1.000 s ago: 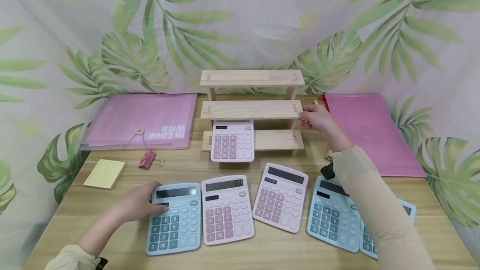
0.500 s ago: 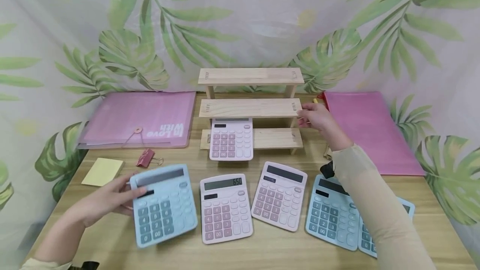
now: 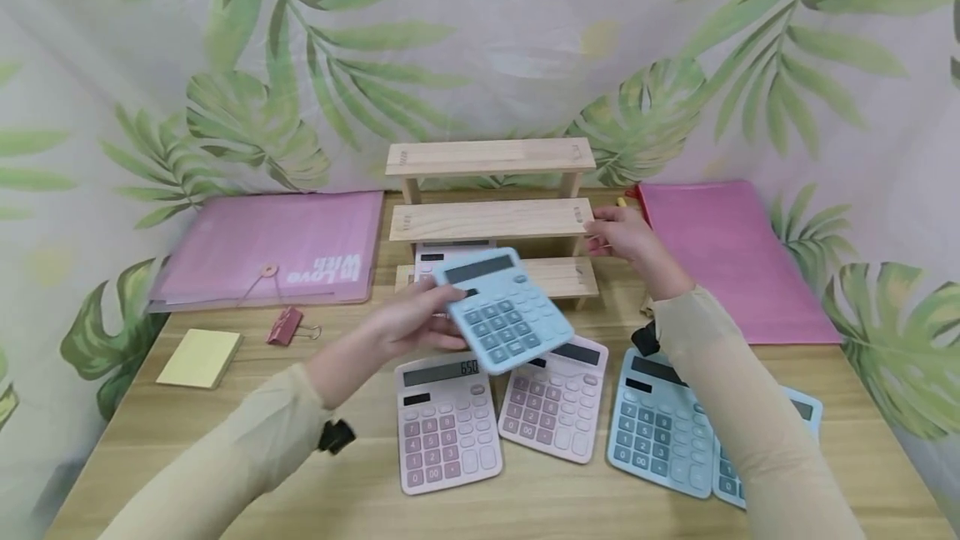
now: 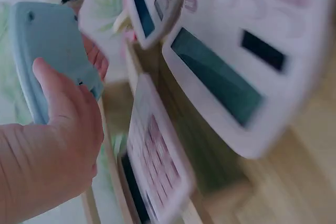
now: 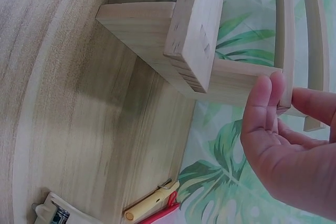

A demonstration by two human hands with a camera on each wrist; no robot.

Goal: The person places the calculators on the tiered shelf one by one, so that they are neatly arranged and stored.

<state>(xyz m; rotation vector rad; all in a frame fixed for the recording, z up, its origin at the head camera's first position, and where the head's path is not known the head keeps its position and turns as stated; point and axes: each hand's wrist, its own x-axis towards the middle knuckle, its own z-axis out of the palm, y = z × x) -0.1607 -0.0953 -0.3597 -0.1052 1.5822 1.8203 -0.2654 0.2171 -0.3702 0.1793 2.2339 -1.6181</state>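
Held blue calculator [image 3: 506, 311] is in the air in front of the lowest shelf of the wooden rack [image 3: 491, 219], its top tilted toward 11 o'clock; the clock is centred on it throughout. It masks part of the rack calculator [image 3: 450, 252], a pink one at the lowest shelf, and overlaps the two pink units on the table [image 3: 172, 457]: the lit calculator [image 3: 448, 432] at 7 o'clock and the blank pink calculator [image 3: 553, 407] at 5. Two further blue calculators [image 3: 660, 427] lie at 4, partly covered by the right sleeve [image 3: 742, 390]. Binder clip [image 3: 285, 327] and yellow notes [image 3: 201, 357] are at 9, lettered folder [image 3: 270, 244] between 9 and 10, pink pouch [image 3: 731, 257] between 2 and 3. Legible writing: "650" on the lit display, "In Love With" on the folder. Left hand [image 3: 416, 319] grips the held unit by its left edge, thumb on the face, forearm entering from 7 to 8 o'clock. Right hand [image 3: 626, 236], at 2, pinches the right end of the rack's middle shelf, forearm extended from 5.
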